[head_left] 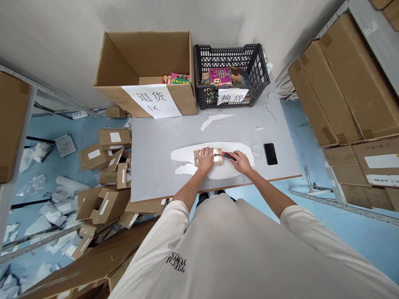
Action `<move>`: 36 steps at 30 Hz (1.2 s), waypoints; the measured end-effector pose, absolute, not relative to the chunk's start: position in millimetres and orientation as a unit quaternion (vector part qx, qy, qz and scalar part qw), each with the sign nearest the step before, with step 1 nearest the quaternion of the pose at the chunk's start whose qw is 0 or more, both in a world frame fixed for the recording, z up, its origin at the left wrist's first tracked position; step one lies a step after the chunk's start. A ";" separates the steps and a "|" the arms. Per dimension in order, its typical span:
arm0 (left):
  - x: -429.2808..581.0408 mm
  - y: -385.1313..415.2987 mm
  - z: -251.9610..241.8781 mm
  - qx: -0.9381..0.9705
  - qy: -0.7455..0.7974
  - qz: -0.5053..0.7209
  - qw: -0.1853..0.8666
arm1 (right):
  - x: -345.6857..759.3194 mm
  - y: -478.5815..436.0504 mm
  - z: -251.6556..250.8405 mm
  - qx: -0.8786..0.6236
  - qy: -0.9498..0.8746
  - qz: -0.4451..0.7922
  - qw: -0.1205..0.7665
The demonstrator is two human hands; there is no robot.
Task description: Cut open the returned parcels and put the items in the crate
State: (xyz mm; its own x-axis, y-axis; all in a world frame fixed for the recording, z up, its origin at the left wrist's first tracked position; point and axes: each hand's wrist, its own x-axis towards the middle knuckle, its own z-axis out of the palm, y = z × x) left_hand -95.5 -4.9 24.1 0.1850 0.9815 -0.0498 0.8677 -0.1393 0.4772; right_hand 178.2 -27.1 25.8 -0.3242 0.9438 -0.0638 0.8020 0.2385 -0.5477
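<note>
A small cardboard box [217,160] lies on a white sheet [183,154] near the front of the grey table [149,166]. Over its left part rests my left hand [205,159], fingers spread, pressing it down. My right hand [241,161] is closed around a red and black cutter [228,155], whose front end points left at the right side of the box. The blade is too small to make out.
At the table's back stand a large open carton [143,99] and a black crate [230,101], both with books inside. A phone [270,154] lies on the right. Cardboard boxes [115,137] are piled left of the table; shelving with cartons [336,83] stands right.
</note>
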 end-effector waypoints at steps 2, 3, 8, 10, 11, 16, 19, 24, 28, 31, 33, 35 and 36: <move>-95.1 -4.9 23.6 0.744 0.620 0.139 0.205 | 192.5 -17.4 24.3 -0.571 -0.766 0.259 0.143; -95.2 -4.7 23.5 0.746 0.617 0.139 0.207 | 201.4 -14.6 22.5 -0.578 -0.756 0.268 0.149; -111.1 -7.9 26.3 0.769 0.581 0.144 0.223 | 220.9 -19.2 6.0 -0.665 -0.636 0.331 0.210; -127.3 -14.2 28.5 0.778 0.571 0.150 0.214 | 208.4 -22.4 -0.5 -0.672 -0.603 0.360 0.235; -136.7 -18.6 29.4 0.776 0.575 0.152 0.209 | 199.6 -23.1 -3.2 -0.667 -0.595 0.374 0.246; -175.7 -43.9 26.5 0.712 0.641 0.171 0.230 | 174.8 -14.4 -16.7 -0.684 -0.576 0.371 0.249; -184.1 -53.4 20.4 0.670 0.657 0.217 0.269 | 196.0 -2.1 -27.3 -0.760 -0.524 0.329 0.199; -185.4 -59.8 16.8 0.635 0.658 0.252 0.316 | 254.1 10.2 -45.0 -0.852 -0.445 0.249 0.117; -186.6 -62.2 20.2 0.628 0.671 0.239 0.314 | 273.3 7.3 -57.2 -0.874 -0.424 0.222 0.089; -187.8 -63.3 22.4 0.626 0.676 0.236 0.310 | 273.4 3.3 -64.1 -0.869 -0.432 0.215 0.106; -188.4 -63.5 23.1 0.624 0.678 0.238 0.307 | 272.8 1.6 -66.0 -0.866 -0.435 0.219 0.117; -189.0 -63.5 23.5 0.622 0.679 0.241 0.306 | 272.9 0.8 -64.8 -0.864 -0.435 0.229 0.111; -189.3 -63.3 23.6 0.621 0.679 0.243 0.306 | 272.7 0.4 -63.0 -0.863 -0.435 0.233 0.103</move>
State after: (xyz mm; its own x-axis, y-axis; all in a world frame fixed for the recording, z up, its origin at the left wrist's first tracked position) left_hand -189.3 -63.3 23.6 -0.0399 0.9927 -0.1134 0.6947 0.1091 0.7109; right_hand 272.7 0.4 -63.0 0.5120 0.7998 -0.3132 0.7040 -0.5997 -0.3805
